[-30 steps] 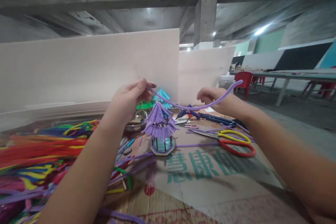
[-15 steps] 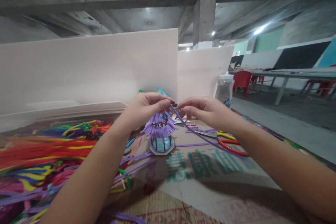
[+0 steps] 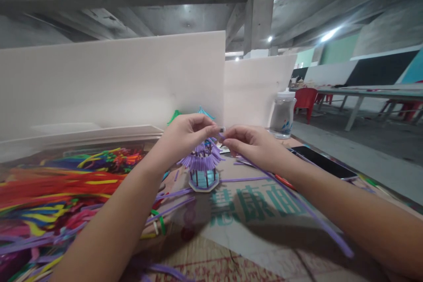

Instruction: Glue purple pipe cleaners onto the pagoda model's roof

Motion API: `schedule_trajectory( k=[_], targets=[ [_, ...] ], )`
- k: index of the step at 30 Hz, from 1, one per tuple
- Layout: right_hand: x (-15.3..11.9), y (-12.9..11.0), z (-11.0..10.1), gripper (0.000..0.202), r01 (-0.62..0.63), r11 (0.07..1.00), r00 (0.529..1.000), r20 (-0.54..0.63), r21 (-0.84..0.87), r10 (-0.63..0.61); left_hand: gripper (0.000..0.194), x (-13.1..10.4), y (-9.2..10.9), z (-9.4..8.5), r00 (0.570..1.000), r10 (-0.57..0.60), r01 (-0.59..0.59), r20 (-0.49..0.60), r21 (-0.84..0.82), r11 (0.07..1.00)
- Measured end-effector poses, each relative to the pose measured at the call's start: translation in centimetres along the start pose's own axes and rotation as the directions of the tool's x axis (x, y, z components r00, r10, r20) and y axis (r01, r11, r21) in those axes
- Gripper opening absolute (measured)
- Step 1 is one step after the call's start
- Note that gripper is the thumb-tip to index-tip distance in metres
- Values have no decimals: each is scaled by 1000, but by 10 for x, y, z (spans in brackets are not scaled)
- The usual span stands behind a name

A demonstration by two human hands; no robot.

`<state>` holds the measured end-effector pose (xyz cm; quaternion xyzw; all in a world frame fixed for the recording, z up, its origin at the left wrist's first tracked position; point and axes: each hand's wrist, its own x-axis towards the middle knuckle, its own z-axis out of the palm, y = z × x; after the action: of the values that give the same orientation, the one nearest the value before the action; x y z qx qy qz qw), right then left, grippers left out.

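Biggest first: pale upright panel (image 3: 112,83) across the back. Printed cardboard sheet (image 3: 244,240) lies over the work surface. Pile of coloured strips (image 3: 59,180) on the left, mostly red and orange, well apart from the fingers.

Hands are mid-frame, fingertips practically meeting. Left hand (image 3: 191,130): thumb and index pressed together, pinching the upper end of the purple strip (image 3: 320,220). Right hand (image 3: 247,141): thumb and index pinching the same strip just beside that, other fingers curled in.

Key geometry: strip's long axis runs from the fingertips down to the right and toward the wearer. It passes under the right hand and along that forearm; loose end sticks out over the cardboard. So the right hand is nearer the long free part; left only has the short end.

Clear bottle (image 3: 281,116) stands upright behind the right hand. Small purple pavilion model (image 3: 203,165) is upright, just below the left fingertips; that hand hides its peak. Black phone (image 3: 324,162) lies flat beyond the right forearm. Smallest: red scissor handle (image 3: 284,181), mostly covered by that forearm.
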<state>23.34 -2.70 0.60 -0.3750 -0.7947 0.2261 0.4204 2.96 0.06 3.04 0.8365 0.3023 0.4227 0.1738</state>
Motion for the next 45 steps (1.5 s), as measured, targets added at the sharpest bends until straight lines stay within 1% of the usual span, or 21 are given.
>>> schedule_trajectory(
  k=[5, 7, 9, 12, 14, 18, 23, 25, 26, 29, 30, 32, 33, 34, 35, 36, 37, 38, 40, 42, 45],
  targets=[
    [-3, -1, -5, 21, 33, 999, 993, -110, -29, -36, 25, 0, 4, -1, 999, 3, -2, -32, 38, 999],
    [-4, -1, -9, 24, 53, 996, 986, -153, -72, -63, 24, 0, 4, -1, 999, 18, -16, -42, 51, 999],
    [-4, -1, -12, 25, 76, 986, 980, -170, -148, -101, 23, 0, 4, 0, 998, 30, -28, -47, 53, 998],
    [-4, -2, -16, 20, 109, 953, 977, -146, -281, -155, 23, 0, 4, 1, 998, 47, -45, -49, 51, 998],
    [-3, -1, -17, 19, 115, 937, 981, -109, -331, -159, 23, 1, 5, 1, 998, 51, -47, -44, 80, 996],
    [-4, 1, -14, 24, 116, 928, 988, -59, -353, -146, 22, 1, 7, 0, 1000, 21, -19, -16, 127, 992],
    [-4, 1, -12, 29, 149, 912, 984, -33, -381, -175, 24, 0, 6, 0, 1000, 12, -11, -6, 143, 990],
    [-4, 1, -12, 30, 154, 906, 983, -36, -394, -182, 27, 1, 2, -1, 998, 14, -5, -57, 151, 988],
    [-4, 1, -12, 31, 154, 903, 982, -38, -401, -184, 27, 2, 0, -2, 994, 15, 3, -109, 160, 987],
    [-3, 2, -11, 32, 148, 894, 984, -27, -423, -176, 26, 6, -13, -6, 953, 19, 54, -303, 231, 972],
    [-2, 3, -11, 33, 145, 889, 986, -16, -434, -168, 28, 8, -18, -8, 939, 17, 82, -344, 270, 959],
    [-2, 6, -8, 34, 137, 876, 989, 14, -463, -147, 35, 12, -30, -13, 923, -7, 142, -384, 325, 935],
    [-1, 7, -7, 34, 132, 866, 990, 28, -482, -135, 39, 14, -36, -16, 929, -38, 167, -368, 325, 931],
    [-1, 9, -5, 33, 126, 853, 992, 38, -507, -124, 41, 16, -42, -18, 943, -91, 199, -321, 320, 926],
    [-1, 11, -3, 32, 121, 834, 992, 44, -538, -116, 42, 17, -48, -19, 957, -155, 229, -245, 311, 922],
    [-1, 13, -1, 31, 121, 811, 992, 49, -572, -114, 44, 18, -53, -20, 961, -208, 255, -181, 293, 922],
    [-1, 14, 0, 30, 125, 786, 992, 52, -606, -117, 47, 19, -57, -20, 963, -242, 266, -118, 282, 922],
    [0, 15, 1, 30, 129, 763, 991, 57, -634, -121, 49, 19, -61, -20, 964, -255, 267, -79, 271, 925],
    [0, 17, 3, 30, 136, 741, 990, 68, -658, -121, 51, 20, -65, -16, 970, -243, 243, -32, 246, 938],
    [0, 17, 4, 29, 133, 747, 991, 71, -651, -115, 46, 20, -64, -11, 976, -216, 211, -2, 223, 952],
    [-2, 15, 4, 28, 150, 760, 989, 78, -632, -129, 38, 18, -55, -7, 986, -169, 168, -14, 194, 967]
  ],
)
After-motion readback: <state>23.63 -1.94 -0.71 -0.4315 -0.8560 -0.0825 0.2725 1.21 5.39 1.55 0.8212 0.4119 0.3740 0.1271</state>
